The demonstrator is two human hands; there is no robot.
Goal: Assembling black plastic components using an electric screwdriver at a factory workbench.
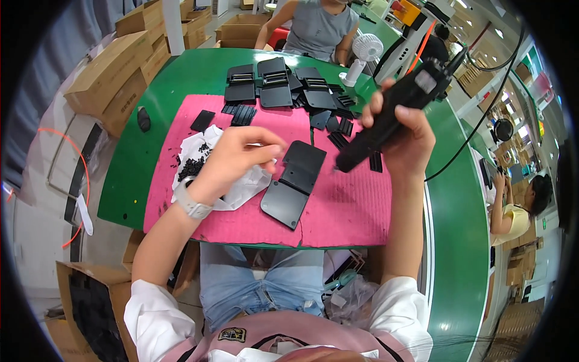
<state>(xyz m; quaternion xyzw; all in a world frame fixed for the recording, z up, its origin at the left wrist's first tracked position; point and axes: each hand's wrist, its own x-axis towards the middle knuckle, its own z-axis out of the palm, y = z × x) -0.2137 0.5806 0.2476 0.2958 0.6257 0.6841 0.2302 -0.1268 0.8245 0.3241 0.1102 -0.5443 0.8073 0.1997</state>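
My right hand [411, 139] is wrapped round a black electric screwdriver [379, 130], its tip slanting down to the left above the pink mat. The fingers of my left hand [236, 158] are pinched together; whatever they hold is too small or hidden to make out. Between the hands lies a black two-part plastic panel [291, 202], flat on the pink mat [344, 220] and apart from the screwdriver tip. Under my left hand a white sheet [244, 192] bears a heap of small black parts [192, 168], possibly screws.
Black panel assemblies [275, 96] are stacked at the table's far side, with black strips [241, 114] nearby. A white fan [365, 48] stands far right. Across the green table [193, 63] sits a person in grey [319, 30]. A black cable [476, 136] hangs at the right.
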